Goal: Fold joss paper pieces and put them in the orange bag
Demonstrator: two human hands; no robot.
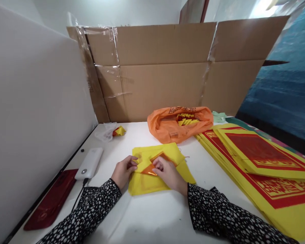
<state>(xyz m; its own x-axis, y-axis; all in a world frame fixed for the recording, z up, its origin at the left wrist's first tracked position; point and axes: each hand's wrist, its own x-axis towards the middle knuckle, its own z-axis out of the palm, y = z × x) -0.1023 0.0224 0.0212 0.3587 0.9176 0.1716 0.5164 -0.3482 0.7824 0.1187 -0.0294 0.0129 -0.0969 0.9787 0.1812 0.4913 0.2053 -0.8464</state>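
On the white table in front of me lie yellow paper sheets (152, 186), the top one partly folded over. A shiny orange foil patch (149, 169) shows where the fold meets. My left hand (124, 170) pinches the left corner of the folded yellow paper between thumb and fingers. Over the foil patch, my right hand (169, 173) has its fingers bent together at the fold's edge; its fingertips partly cover the paper there.
An orange plastic bag (165, 130) behind the sheets holds folded yellow pieces. Stacked yellow-and-red printed papers (264, 152) lie right. A white power bank (90, 164) with a cable and a dark red phone (52, 200) lie left. A cardboard panel (162, 81) stands behind.
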